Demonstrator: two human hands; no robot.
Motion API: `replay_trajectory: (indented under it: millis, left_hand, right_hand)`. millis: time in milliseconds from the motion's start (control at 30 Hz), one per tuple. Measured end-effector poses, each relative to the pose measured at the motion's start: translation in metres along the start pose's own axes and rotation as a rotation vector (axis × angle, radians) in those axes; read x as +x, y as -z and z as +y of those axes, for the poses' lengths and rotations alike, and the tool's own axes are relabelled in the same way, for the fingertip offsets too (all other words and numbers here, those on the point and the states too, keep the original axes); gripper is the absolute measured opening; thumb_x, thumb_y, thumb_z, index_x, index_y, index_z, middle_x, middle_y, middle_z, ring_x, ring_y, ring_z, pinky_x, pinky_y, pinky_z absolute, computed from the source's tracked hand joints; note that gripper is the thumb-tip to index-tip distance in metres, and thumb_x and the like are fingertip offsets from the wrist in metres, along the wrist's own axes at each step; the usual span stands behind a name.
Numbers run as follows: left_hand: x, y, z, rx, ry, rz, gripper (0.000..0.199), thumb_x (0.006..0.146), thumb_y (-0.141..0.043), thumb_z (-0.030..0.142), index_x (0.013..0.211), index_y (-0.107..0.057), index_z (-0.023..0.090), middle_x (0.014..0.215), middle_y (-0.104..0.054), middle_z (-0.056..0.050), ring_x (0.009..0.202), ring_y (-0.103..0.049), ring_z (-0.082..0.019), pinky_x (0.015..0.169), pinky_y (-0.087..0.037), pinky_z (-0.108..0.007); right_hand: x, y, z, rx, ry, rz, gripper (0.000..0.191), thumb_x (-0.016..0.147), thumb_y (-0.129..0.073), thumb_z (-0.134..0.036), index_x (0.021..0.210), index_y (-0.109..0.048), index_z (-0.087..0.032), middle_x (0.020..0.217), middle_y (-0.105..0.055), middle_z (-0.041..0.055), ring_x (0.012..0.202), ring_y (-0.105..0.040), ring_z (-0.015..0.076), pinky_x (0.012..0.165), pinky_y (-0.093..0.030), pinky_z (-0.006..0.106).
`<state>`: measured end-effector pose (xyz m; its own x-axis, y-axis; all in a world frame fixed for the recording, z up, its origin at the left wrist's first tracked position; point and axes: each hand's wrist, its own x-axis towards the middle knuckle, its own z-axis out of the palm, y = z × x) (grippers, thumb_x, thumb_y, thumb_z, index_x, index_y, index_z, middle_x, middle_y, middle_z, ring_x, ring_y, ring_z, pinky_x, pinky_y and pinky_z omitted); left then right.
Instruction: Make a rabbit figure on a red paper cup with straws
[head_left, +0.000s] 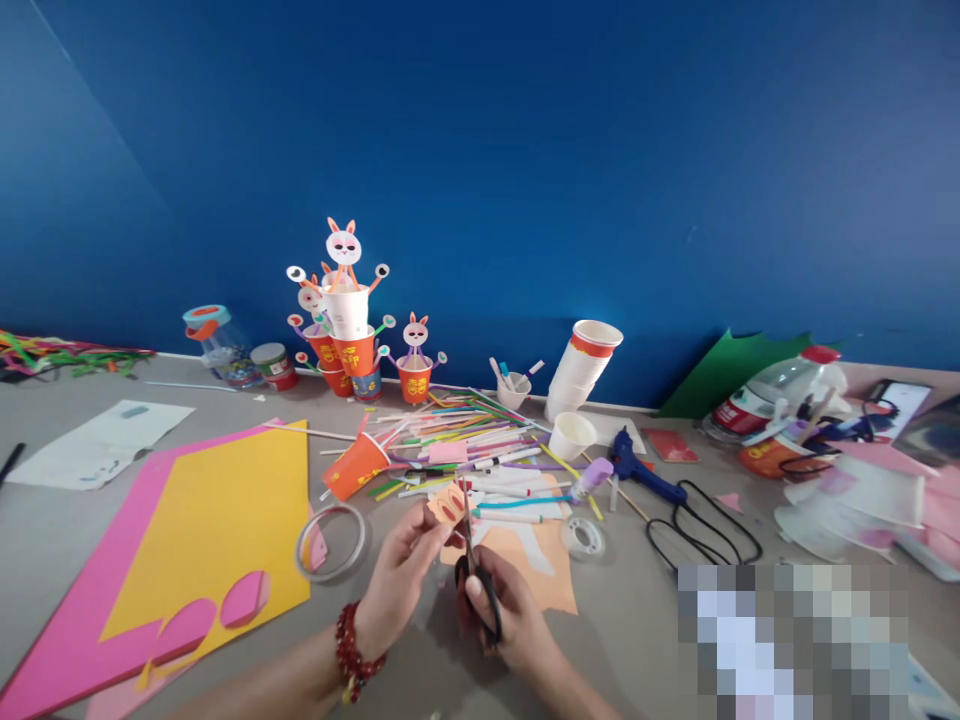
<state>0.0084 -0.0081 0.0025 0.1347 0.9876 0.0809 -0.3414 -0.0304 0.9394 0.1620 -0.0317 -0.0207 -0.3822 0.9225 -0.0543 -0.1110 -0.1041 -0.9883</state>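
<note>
Pinched in my left hand (401, 565) is a small piece of orange paper (448, 503) with reddish oval shapes drawn on it. My right hand (514, 610) grips black-handled scissors (491, 605), fingers in the loops. The blades point away from me and lie at the right edge of the paper; whether they are cutting into it I cannot tell. Under and behind the scissors lies a larger sheet of orange paper (559, 585) with a white piece on it. A roll of tape (331, 541) rests left of my left hand, and a smaller tape roll (583, 538) sits to the right.
Yellow card (247, 530) and pink card lie at left. Markers and sticks (480, 450) spread ahead, beside a tipped orange cup (357, 466). Rabbit-faced cups (349, 310) stand by the wall. A blue glue gun (637, 468) with its black cord lies right, near a bottle (780, 390).
</note>
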Motion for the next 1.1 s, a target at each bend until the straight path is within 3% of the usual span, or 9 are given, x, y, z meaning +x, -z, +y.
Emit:
replay_trajectory:
  millis: [1100]
  left_hand:
    - [-0.0023, 0.0025, -0.0025, 0.015, 0.023, 0.000, 0.022, 0.094, -0.058, 0.035, 0.091, -0.067, 0.015, 0.095, -0.067, -0.009, 0.089, -0.059, -0.021, 0.085, -0.047, -0.033]
  right_hand:
    - [-0.0014, -0.0031, -0.0073, 0.004, -0.052, 0.031, 0.058, 0.079, -0.058, -0.077, 0.075, -0.045, -0.021, 0.055, -0.048, -0.0059, 0.038, -0.038, 0.0054, 0.035, -0.027, 0.018]
